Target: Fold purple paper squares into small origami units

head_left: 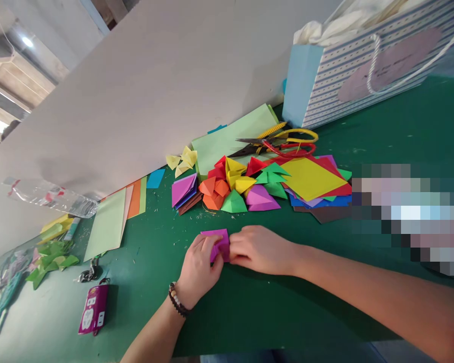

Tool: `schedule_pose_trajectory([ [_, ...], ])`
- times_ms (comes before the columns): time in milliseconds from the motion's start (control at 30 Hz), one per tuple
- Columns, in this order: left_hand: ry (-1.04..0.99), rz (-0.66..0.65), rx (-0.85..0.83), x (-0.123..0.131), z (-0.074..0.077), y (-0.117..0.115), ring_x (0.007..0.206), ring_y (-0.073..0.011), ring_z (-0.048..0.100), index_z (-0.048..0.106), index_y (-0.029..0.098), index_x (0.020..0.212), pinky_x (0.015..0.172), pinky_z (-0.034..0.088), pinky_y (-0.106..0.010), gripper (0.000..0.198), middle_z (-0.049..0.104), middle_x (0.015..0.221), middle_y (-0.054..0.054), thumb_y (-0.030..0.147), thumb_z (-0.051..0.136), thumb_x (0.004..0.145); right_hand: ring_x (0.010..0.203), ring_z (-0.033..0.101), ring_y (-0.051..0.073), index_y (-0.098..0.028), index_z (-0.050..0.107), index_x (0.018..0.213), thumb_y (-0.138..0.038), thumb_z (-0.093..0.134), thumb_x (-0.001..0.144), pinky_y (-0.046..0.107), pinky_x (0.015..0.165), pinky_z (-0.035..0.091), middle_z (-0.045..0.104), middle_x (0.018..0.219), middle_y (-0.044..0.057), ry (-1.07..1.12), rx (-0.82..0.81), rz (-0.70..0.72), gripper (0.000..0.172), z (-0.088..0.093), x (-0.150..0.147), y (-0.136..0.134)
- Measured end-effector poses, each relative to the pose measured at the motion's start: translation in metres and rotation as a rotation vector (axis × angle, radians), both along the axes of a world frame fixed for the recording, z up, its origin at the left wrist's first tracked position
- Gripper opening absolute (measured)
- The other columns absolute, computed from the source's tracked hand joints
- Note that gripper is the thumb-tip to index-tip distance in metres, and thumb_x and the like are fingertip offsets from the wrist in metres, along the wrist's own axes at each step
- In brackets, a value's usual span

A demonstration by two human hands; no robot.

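A small folded sheet of purple paper [222, 245] lies on the green table [147, 292] in front of me. My left hand [202, 264] grips its left and lower part between thumb and fingers. At its right edge, my right hand [251, 249] has its fingers closed on the paper, and the fingertips are partly hidden. Just beyond are folded paper pieces in orange [214, 193], yellow [239, 176], green [234, 202] and purple [262, 197]. Left of them sits a stack of folded purple, blue and brown papers [184, 190].
Red- and yellow-handled scissors [287, 143] lie on light green sheets [219, 148]. Coloured square sheets [312, 177] are stacked to the right. A striped paper bag [363, 70] stands at the back right. Leftward are a plastic bottle [55, 197], paper sheets [108, 222] and a magenta packet [94, 308].
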State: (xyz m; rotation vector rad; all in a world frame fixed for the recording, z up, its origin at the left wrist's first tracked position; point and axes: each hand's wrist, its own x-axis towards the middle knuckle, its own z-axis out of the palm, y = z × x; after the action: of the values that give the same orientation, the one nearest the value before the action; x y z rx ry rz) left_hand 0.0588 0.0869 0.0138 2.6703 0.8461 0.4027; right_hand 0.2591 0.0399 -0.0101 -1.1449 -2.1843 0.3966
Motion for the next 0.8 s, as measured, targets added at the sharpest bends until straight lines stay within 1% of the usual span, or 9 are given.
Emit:
schedule_pose_trajectory([
  [100,-0.058,-0.003,-0.028,-0.001,-0.001,0.004,0.101,-0.0208,0.060,0.056,0.021,0.115,0.087,0.052,-0.037,0.031,0.066,0.108,-0.006,0.010,0.051,0.086,0.068,0.063,0.013,-0.021,0.068,0.084,-0.025,0.054,0.091,0.025,0.060,0.045,0.069,0.080,0.002,0.239,-0.095,-0.308,0.017,0.004,0.013,0.006],
  [167,-0.120,0.020,-0.036,-0.001,-0.001,0.008,0.099,-0.0191,0.061,0.059,0.021,0.113,0.086,0.053,-0.035,0.028,0.067,0.106,-0.006,0.011,0.051,0.088,0.066,0.064,0.013,-0.020,0.069,0.091,-0.026,0.050,0.093,0.025,0.058,0.046,0.070,0.087,0.004,0.290,-0.103,-0.418,0.020,0.004,0.017,0.009],
  [267,-0.216,0.095,0.040,-0.003,0.000,0.015,0.095,-0.0184,0.062,0.063,0.022,0.105,0.085,0.053,-0.035,0.021,0.068,0.098,-0.005,0.013,0.052,0.089,0.072,0.066,0.017,-0.019,0.069,0.101,-0.026,0.049,0.093,0.028,0.061,0.048,0.071,0.091,0.006,0.173,-0.090,-0.410,0.022,0.000,0.014,0.010],
  [367,-0.187,0.191,0.120,-0.006,0.001,0.021,0.102,-0.0217,0.058,0.062,0.021,0.109,0.091,0.050,-0.041,0.023,0.067,0.104,-0.006,0.018,0.059,0.086,0.081,0.067,0.021,-0.018,0.069,0.103,-0.029,0.052,0.092,0.032,0.067,0.050,0.070,0.092,0.007,0.024,-0.078,-0.388,0.022,-0.004,0.007,0.008],
  [467,-0.106,0.203,0.078,-0.008,0.000,0.025,0.106,-0.0232,0.055,0.059,0.021,0.117,0.093,0.048,-0.043,0.035,0.066,0.107,-0.006,0.019,0.065,0.082,0.080,0.066,0.022,-0.018,0.067,0.106,-0.033,0.054,0.092,0.033,0.068,0.050,0.068,0.091,0.007,-0.021,-0.075,-0.410,0.024,-0.003,0.005,0.007],
  [567,-0.123,0.183,-0.001,-0.008,-0.003,0.025,0.097,-0.0208,0.058,0.060,0.022,0.117,0.090,0.049,-0.041,0.035,0.067,0.092,-0.003,0.014,0.062,0.082,0.077,0.066,0.021,-0.018,0.062,0.113,-0.033,0.054,0.092,0.033,0.067,0.049,0.068,0.088,0.006,0.027,-0.104,-0.402,0.027,-0.001,0.004,0.006],
  [633,-0.157,0.201,-0.037,-0.008,-0.002,0.024,0.091,-0.0191,0.059,0.060,0.022,0.116,0.087,0.050,-0.038,0.034,0.065,0.084,-0.001,0.013,0.060,0.083,0.077,0.066,0.020,-0.018,0.057,0.119,-0.033,0.056,0.091,0.031,0.066,0.049,0.069,0.087,0.004,0.088,-0.144,-0.379,0.032,0.001,0.003,0.005],
  [700,-0.161,0.225,-0.022,-0.008,0.000,0.024,0.093,-0.0192,0.059,0.060,0.021,0.116,0.087,0.050,-0.038,0.032,0.065,0.090,-0.003,0.015,0.060,0.084,0.077,0.066,0.019,-0.019,0.054,0.124,-0.035,0.057,0.090,0.031,0.065,0.048,0.069,0.088,0.004,0.127,-0.164,-0.360,0.038,0.003,0.001,0.003],
  [800,-0.086,0.236,0.064,-0.010,0.003,0.024,0.106,-0.0230,0.054,0.062,0.021,0.115,0.094,0.047,-0.044,0.031,0.061,0.110,-0.007,0.021,0.062,0.084,0.080,0.066,0.021,-0.020,0.052,0.125,-0.041,0.062,0.086,0.032,0.067,0.048,0.069,0.092,0.005,0.081,-0.122,-0.328,0.045,0.004,-0.006,-0.002],
])
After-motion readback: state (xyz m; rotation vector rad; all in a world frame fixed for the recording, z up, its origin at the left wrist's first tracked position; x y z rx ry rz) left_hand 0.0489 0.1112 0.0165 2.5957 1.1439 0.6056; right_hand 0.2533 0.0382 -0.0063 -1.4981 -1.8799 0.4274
